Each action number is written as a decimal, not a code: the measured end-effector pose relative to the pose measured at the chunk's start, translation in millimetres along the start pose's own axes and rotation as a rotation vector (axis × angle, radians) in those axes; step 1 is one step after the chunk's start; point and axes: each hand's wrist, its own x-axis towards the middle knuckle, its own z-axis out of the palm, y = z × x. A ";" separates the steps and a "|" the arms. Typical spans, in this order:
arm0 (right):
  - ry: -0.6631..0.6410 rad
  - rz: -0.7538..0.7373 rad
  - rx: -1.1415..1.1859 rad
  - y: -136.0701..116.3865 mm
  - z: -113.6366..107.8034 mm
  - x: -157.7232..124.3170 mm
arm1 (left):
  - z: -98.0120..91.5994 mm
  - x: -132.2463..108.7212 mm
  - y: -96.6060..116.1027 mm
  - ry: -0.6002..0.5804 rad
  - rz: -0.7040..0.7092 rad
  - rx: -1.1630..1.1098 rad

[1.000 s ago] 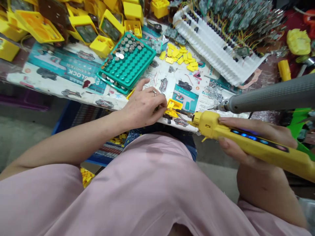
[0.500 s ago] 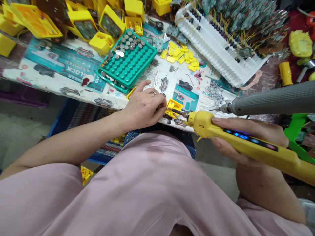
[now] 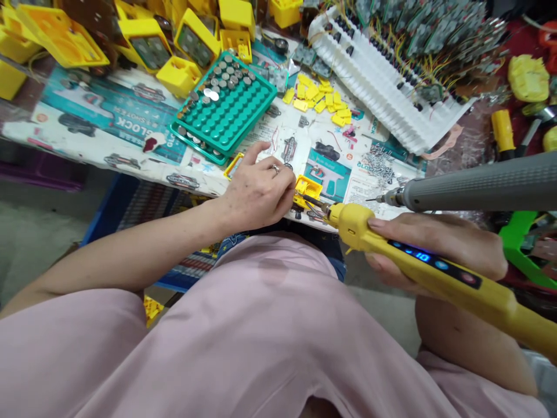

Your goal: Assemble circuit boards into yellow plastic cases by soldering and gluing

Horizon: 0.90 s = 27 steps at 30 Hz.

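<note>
My left hand (image 3: 259,188) rests on the near edge of the table and pinches a small yellow plastic part (image 3: 307,190), index finger stretched forward. My right hand (image 3: 439,247) is wrapped round a yellow electric screwdriver (image 3: 435,273) with lit blue buttons. Its bit touches the yellow part from the right. A grey pen-shaped tool (image 3: 474,183) reaches in from the right, just above the screwdriver, and no hand shows on it.
A green tray (image 3: 226,107) with several round cells lies behind my left hand. Loose yellow clips (image 3: 315,98), yellow housings (image 3: 148,43) and a white rack of wired boards (image 3: 383,58) fill the back. A screw pile (image 3: 378,165) lies on the right of the printed table cover (image 3: 113,116).
The screwdriver has moved left and tilted, bringing its bit onto the yellow part. My left hand has stayed on the part. The view shifted slightly.
</note>
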 end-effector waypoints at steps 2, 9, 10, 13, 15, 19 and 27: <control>0.005 -0.047 -0.020 -2.5 -0.3 2.8 | 0.0 -0.5 -0.5 0.006 0.023 0.022; -0.023 -0.120 -0.034 -1.3 -0.9 5.9 | -2.3 0.4 0.0 -0.032 0.027 0.027; -0.036 -0.132 -0.005 -0.1 -0.5 4.7 | -2.3 0.7 0.3 -0.043 0.011 0.013; -0.096 -0.124 0.098 1.1 0.8 2.2 | -2.3 0.9 1.4 -0.058 -0.034 -0.016; -0.110 -0.114 0.120 -1.3 0.2 3.9 | -4.9 1.1 2.1 -0.056 -0.052 -0.032; 0.020 -0.193 0.154 -11.2 -7.9 15.7 | -21.7 7.1 0.5 -0.027 -0.102 -0.123; 0.468 -0.092 0.091 -5.5 3.1 -5.3 | -48.1 44.0 -15.6 0.076 -0.693 -1.217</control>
